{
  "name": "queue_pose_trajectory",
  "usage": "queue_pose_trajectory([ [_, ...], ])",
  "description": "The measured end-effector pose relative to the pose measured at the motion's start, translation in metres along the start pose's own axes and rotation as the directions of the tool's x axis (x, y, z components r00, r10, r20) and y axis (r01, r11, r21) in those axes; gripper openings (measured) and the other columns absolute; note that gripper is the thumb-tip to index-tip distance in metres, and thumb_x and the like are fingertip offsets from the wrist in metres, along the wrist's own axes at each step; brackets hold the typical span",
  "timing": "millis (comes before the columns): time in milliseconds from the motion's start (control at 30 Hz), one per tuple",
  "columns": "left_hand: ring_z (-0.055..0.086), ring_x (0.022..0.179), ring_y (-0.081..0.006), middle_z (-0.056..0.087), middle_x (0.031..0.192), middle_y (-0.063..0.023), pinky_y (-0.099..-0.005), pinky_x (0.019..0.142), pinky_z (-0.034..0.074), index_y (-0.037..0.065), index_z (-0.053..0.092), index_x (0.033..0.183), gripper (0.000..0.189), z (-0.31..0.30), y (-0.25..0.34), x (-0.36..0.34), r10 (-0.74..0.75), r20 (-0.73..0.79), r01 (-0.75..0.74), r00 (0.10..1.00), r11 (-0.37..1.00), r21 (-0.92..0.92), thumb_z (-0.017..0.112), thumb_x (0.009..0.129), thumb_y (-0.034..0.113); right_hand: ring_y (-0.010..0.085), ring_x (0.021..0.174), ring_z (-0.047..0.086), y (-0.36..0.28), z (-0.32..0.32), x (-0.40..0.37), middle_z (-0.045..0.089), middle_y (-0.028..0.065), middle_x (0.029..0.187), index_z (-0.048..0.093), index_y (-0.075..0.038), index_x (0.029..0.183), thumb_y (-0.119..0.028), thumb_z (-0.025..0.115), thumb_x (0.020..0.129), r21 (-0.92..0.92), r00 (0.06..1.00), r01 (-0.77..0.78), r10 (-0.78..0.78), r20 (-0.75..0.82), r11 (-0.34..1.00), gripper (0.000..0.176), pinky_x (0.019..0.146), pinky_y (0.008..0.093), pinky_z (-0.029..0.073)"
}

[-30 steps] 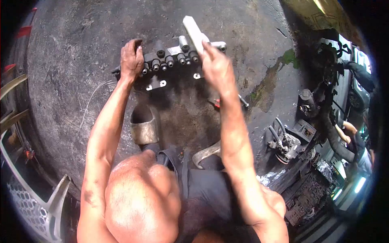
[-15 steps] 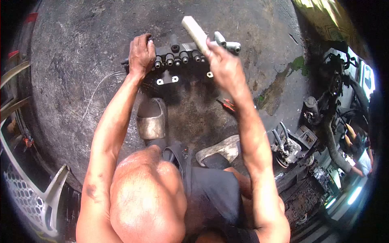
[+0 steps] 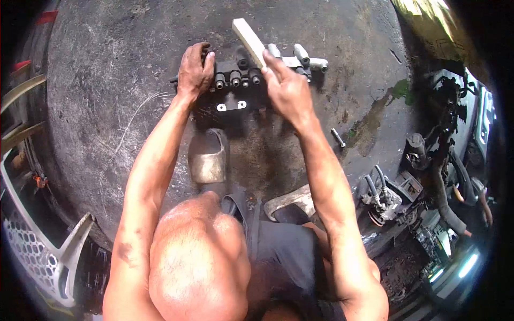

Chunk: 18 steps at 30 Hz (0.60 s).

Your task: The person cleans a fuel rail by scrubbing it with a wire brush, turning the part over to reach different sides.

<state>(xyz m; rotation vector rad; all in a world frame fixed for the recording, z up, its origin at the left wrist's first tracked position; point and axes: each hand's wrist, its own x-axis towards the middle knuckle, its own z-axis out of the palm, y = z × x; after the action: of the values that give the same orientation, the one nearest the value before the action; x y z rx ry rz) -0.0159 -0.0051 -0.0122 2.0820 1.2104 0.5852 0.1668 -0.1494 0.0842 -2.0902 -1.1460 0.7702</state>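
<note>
A dark metal part (image 3: 235,79) with a row of short cylindrical posts lies on the floor ahead of me. My left hand (image 3: 196,69) rests on its left end, fingers curled over it. In my right hand (image 3: 286,85) is a pale flat bar (image 3: 249,41), held by its lower end above the part and slanting up to the left. Light grey cylinders (image 3: 301,52) stand out at the part's right end. Below the posts shows a bright bracket (image 3: 231,107) with two holes. My right hand hides some of the part.
A bolt (image 3: 338,137) lies on the floor right of my right forearm. Machine parts (image 3: 383,195) and thick hoses stand at the right. A white perforated panel (image 3: 32,251) is at the lower left. My shoes (image 3: 209,166) are below the part.
The pale bar and my right hand have shifted slightly left relative to the part. My right forearm now covers the orange-handled tool, and a bolt shows on its right.
</note>
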Motion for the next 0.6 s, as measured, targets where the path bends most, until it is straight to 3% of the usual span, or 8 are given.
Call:
queue_pose_trajectory([
  [67,0.062,0.103,-0.0369,0.063,0.11,-0.02,-0.0442,0.092,0.049,0.002,0.06,0.116,0.03,-0.014,0.004,0.0,-0.096,0.013,0.097,0.995,0.992,-0.082,0.056,0.093,0.021,0.0371,0.099,0.068,-0.02,-0.013,-0.007,0.067,0.0234,0.111,0.061,-0.007,0.127,-0.019,0.059,0.095,0.089,0.985,0.112,-0.099,-0.138,0.99,0.034,0.085,0.0414,0.054],
  [200,0.064,0.108,-0.0344,0.067,0.112,-0.0204,-0.0411,0.095,0.049,0.002,0.062,0.116,0.031,-0.011,-0.018,0.001,-0.264,-0.082,0.242,0.961,0.947,-0.21,0.056,0.093,0.022,0.0351,0.103,0.068,-0.008,-0.029,-0.064,0.068,0.0204,0.114,0.058,-0.01,0.132,-0.018,0.059,0.095,0.017,0.982,0.161,-0.158,-0.107,0.987,0.038,0.088,0.0404,0.054],
  [333,0.064,0.11,-0.0292,0.067,0.116,-0.0172,-0.0377,0.096,0.048,0.002,0.061,0.121,0.034,-0.009,0.0,0.003,-0.254,-0.061,0.244,0.965,0.961,-0.133,0.054,0.095,0.022,0.0411,0.08,0.067,0.01,0.004,-0.062,0.067,0.0212,0.085,0.061,-0.015,0.124,-0.021,0.062,0.093,-0.089,0.997,0.049,-0.043,0.069,0.995,0.031,0.069,0.0525,0.052],
  [400,0.064,0.108,-0.0255,0.068,0.113,-0.0154,-0.036,0.094,0.049,0.001,0.061,0.119,0.03,-0.006,-0.002,0.005,-0.244,-0.07,0.23,0.967,0.96,-0.161,0.053,0.095,0.019,0.0378,0.09,0.07,-0.006,0.009,-0.019,0.07,0.0203,0.104,0.059,-0.011,0.13,-0.019,0.06,0.095,-0.109,0.985,0.063,-0.044,0.169,0.992,0.035,0.078,0.0422,0.057],
  [467,0.065,0.106,-0.0232,0.069,0.11,-0.0141,-0.0348,0.093,0.049,0.001,0.061,0.118,0.028,-0.012,-0.01,0.002,-0.254,-0.071,0.232,0.965,0.946,-0.227,0.053,0.096,0.017,0.042,0.08,0.068,-0.024,0.009,0.013,0.069,0.0232,0.089,0.059,-0.013,0.128,-0.024,0.061,0.094,0.037,0.986,0.161,-0.162,0.031,0.986,0.036,0.071,0.0503,0.055],
  [533,0.067,0.1,-0.0225,0.07,0.104,-0.0127,-0.0339,0.089,0.051,0.002,0.062,0.116,0.026,-0.023,-0.012,-0.002,-0.232,-0.099,0.2,0.968,0.944,-0.263,0.054,0.095,0.016,0.0362,0.086,0.072,-0.039,-0.009,0.027,0.071,0.0223,0.099,0.058,-0.014,0.132,-0.027,0.059,0.096,0.083,0.983,0.178,-0.174,-0.056,0.981,0.038,0.076,0.0441,0.057],
  [567,0.068,0.096,-0.0221,0.071,0.1,-0.012,-0.0334,0.088,0.052,0.003,0.062,0.114,0.025,-0.026,-0.012,-0.005,-0.223,-0.108,0.185,0.969,0.94,-0.286,0.054,0.094,0.016,0.03,0.088,0.073,-0.056,-0.035,0.026,0.071,0.0206,0.105,0.057,-0.017,0.136,-0.029,0.058,0.097,0.09,0.999,-0.002,-0.003,0.055,0.996,0.041,0.08,0.0384,0.058],
  [600,0.068,0.095,-0.0208,0.071,0.1,-0.011,-0.0327,0.087,0.052,0.003,0.062,0.115,0.024,-0.028,-0.017,-0.006,-0.226,-0.117,0.183,0.967,0.937,-0.296,0.054,0.095,0.014,0.0277,0.086,0.073,-0.048,-0.045,0.024,0.071,0.0196,0.107,0.055,-0.019,0.138,-0.033,0.061,0.096,0.11,1.0,0.007,-0.009,0.012,0.994,0.045,0.081,0.0367,0.057],
])
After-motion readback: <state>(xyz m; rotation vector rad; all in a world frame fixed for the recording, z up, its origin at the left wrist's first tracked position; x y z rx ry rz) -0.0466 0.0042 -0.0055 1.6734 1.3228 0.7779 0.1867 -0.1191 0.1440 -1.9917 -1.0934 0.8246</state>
